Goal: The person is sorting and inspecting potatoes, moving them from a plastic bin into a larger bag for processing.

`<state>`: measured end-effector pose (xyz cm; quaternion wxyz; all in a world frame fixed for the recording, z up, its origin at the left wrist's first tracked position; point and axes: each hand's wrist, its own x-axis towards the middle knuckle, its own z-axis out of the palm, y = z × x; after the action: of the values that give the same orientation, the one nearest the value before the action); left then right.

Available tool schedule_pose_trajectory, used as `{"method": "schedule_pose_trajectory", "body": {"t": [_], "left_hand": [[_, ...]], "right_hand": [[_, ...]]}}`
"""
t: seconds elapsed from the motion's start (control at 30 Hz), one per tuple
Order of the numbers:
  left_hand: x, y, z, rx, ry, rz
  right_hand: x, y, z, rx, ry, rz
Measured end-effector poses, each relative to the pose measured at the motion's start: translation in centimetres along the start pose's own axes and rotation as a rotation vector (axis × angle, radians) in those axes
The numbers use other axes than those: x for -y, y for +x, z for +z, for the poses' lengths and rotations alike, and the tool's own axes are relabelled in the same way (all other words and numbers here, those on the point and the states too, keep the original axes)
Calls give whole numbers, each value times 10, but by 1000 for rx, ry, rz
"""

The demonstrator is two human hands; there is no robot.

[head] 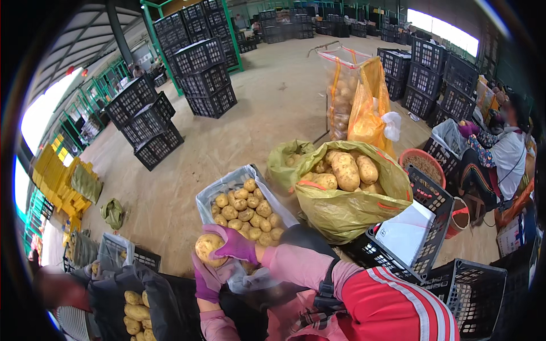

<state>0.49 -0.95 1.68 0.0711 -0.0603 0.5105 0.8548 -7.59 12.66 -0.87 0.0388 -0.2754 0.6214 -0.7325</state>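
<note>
A large potato point(209, 250) is held between both hands, which wear purple gloves. My right hand point(235, 246) grips its upper right side, thumb and fingers around it. From below, my left hand point(207, 277) touches or cups the same potato; part of its grip is hidden. Just beyond them, a crate with a pale plastic liner point(207, 194) holds many smaller potatoes point(246, 214). To the right of that crate stands an open olive-green woven sack point(347, 209) filled with large potatoes point(345, 171).
Black plastic crates point(204, 81) stand stacked ahead. Behind the sack are an orange mesh bag point(372, 108) and a clear bag of potatoes point(339, 100). One co-worker point(507, 149) sits at right, another point(70, 298) at lower left beside a dark-lined crate. Empty crates point(477, 294) lie at lower right.
</note>
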Motion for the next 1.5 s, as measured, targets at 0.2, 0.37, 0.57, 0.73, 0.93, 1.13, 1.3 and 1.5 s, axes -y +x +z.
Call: {"method": "schedule_pose_trajectory", "body": {"t": [0.2,0.37,0.57,0.73,0.93,1.13,1.3,1.5], "left_hand": [[48,37,-84,-386,1354,743],[43,39,-70,-520,375,383],[40,32,-78,-418,990,482],[29,28,-64,-492,703,476],[38,34,-59,-590,900,530],[22,26,-57,-576,230,229],[37,28,-73,-532,836,446],[31,25,-94,-500,1104,407]], "right_hand": [[-2,-3,13,122,-26,301],[-23,-4,12,155,-42,278],[-24,-8,18,172,-223,119],[-9,-9,15,234,-12,378],[-14,-15,14,216,-372,97],[0,-17,14,225,-370,98],[2,-15,19,236,-148,280],[13,-18,16,240,-512,90]]}}
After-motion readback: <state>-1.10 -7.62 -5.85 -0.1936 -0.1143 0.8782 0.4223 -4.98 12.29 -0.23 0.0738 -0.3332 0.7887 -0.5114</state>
